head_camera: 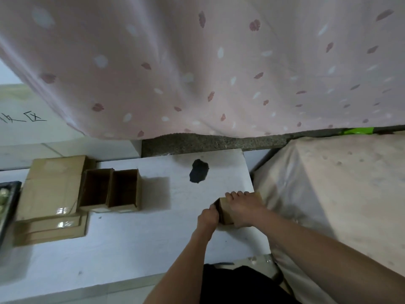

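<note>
At the far left a dark tray (8, 205) is cut off by the frame, and we cannot make out what it holds. Next come flattened cartons (52, 189), then two open boxes (110, 187) standing side by side on the white tabletop (131, 238).

Further right, at the table's right edge, sits the small cardboard box (225, 212). Our left hand (207, 218) curls its fingers against the box's dark near end, perhaps pinching a flap, though the view is too blurred to be sure. Our right hand (243, 209) lies over the top, fingers bent down the far side, gripping it.

We judge the box light and stiff at its corners but easily dented mid-panel, so the edges are the place to hold. The hands hide most of it, and its contents cannot be seen. Just beyond it is a cloth-covered bulk (328, 183).
</note>
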Motion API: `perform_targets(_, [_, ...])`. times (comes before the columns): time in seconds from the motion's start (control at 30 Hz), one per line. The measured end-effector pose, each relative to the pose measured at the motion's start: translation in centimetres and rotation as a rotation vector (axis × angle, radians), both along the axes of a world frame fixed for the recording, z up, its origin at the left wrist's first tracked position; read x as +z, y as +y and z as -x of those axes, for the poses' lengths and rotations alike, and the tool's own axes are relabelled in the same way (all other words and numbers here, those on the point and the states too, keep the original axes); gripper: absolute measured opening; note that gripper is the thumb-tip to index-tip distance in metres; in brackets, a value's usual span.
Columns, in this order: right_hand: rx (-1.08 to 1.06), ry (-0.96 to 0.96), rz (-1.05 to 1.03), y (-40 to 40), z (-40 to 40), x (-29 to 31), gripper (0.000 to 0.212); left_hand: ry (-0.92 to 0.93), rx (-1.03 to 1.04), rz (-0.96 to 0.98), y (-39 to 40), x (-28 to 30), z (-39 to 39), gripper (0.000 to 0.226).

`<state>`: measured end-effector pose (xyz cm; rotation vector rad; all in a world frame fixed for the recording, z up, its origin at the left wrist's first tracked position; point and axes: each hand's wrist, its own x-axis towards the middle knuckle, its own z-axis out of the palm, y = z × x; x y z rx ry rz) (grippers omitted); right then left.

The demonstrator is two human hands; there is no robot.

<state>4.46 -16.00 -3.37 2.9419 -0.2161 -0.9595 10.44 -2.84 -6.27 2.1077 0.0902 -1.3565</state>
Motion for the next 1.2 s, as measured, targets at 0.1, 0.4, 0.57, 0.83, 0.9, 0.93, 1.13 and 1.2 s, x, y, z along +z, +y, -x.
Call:
perform_targets(0.1, [-0.052, -0.035, -0.001, -0.3, -0.8, 0.3, 0.075, 0.02, 0.211, 0.029, -0.4, 0.0, -0.4, 0.046])
perform_targets(0.4, [-0.261, -0.316, -0.054, -1.0, -3.7, 0.0, 0.089, 0.194, 0.861, 0.343, -2.8, 1.8, -3.6, 0.035])
perform_targets(0.57, [-0.468, -0.522, -0.266, -0.7, -2.9, -0.7, 0.106, 0.234, 0.839, 0.461, -3.8, 2.9, -4.4, 0.046])
perform_targets(0.83, [-0.88, -0.297, -1.046, -2.0, -1.3, 0.3, 0.125, -0.057, 0.473, 0.387, -3.8, 1.4, -4.2, 0.033])
perform_targets(0.9, [-0.943, -0.216, -1.105, -2.7, -0.6, 0.9, 0.124, -0.086, 0.366, 0.393, -3.6, 1.3, -3.8, 0.036])
perform_targets(0.93, [-0.988, -0.201, -1.121, -3.1, -0.3, 1.2, 0.122, -0.096, 0.32, 0.39, -3.5, 1.2, -3.7, 0.038])
perform_targets(1.13, [-1.42, -0.242, -1.33, -3.4, 0.3, 1.4, 0.082, -0.096, 0.212, 0.382, -3.2, 1.6, -2.7, 0.047])
perform_targets(1.2, [-1.476, -0.271, -1.224, -3.1, 0.3, 0.8, 0.073, -0.109, 0.193, 0.379, -3.1, 1.8, -2.2, 0.051])
